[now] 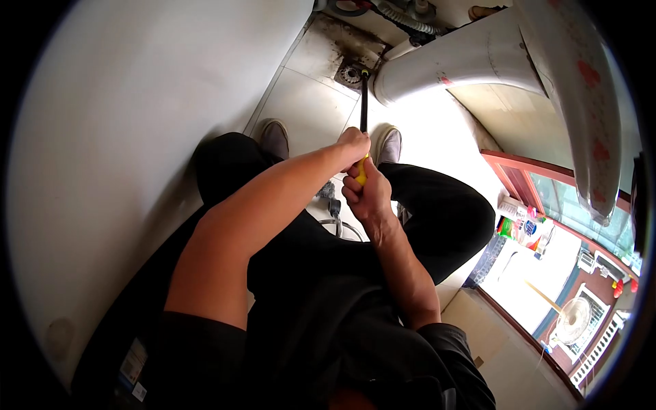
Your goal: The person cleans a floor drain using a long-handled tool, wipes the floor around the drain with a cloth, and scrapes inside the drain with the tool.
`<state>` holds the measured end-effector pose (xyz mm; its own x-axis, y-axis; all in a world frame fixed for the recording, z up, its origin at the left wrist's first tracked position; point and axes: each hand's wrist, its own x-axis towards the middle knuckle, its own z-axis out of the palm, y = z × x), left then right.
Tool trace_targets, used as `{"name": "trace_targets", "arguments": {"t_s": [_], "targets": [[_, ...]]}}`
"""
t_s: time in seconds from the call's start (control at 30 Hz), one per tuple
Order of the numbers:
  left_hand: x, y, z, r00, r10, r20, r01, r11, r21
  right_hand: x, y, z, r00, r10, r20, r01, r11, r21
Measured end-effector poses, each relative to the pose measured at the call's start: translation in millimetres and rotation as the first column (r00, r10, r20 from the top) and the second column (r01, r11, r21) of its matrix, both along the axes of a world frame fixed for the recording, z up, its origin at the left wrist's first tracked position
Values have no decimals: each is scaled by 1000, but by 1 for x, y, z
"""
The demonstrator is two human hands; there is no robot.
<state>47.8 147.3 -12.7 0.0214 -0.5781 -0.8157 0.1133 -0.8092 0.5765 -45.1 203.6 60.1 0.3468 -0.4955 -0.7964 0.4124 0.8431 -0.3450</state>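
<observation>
A long tool with a black shaft (364, 102) and a yellow handle (362, 171) reaches forward over the tiled floor (301, 102). My left hand (354, 143) is closed round it where the shaft meets the handle. Just behind, my right hand (370, 191) wraps the yellow handle. The tool's far tip lies beside a round floor drain (350, 74) set in a square plate, with dark dirt on the floor around it. Whether the tip touches the drain, I cannot tell.
My shoes stand on either side of the tool. A white wall (137, 89) rises at the left. Grey hoses (410, 20) and a white curved pedestal (458, 58) are beyond. A cable (338, 222) lies between my legs. At the right are a red-framed window (523, 181), packages and a fan (572, 320).
</observation>
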Motion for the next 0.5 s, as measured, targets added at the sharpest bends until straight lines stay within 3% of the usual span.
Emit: {"name": "trace_targets", "arguments": {"t_s": [0.2, 0.27, 0.3, 0.5], "targets": [[3, -21, 31, 996, -20, 83, 12, 995, 94, 13, -18, 9, 999, 3, -35, -3, 1000, -17], [-3, -24, 32, 932, -91, 350, 82, 996, 42, 11, -18, 8, 1000, -3, -12, 3, 1000, 6], [-6, -26, 37, 911, -107, 398, 88, 994, 64, 10, -18, 11, 999, -30, 30, 29, 999, 29], [36, -46, 32, 910, -216, 355, 178, 974, 137, 58, -18, -12, 987, -141, 82, 138, 990, 38]]}}
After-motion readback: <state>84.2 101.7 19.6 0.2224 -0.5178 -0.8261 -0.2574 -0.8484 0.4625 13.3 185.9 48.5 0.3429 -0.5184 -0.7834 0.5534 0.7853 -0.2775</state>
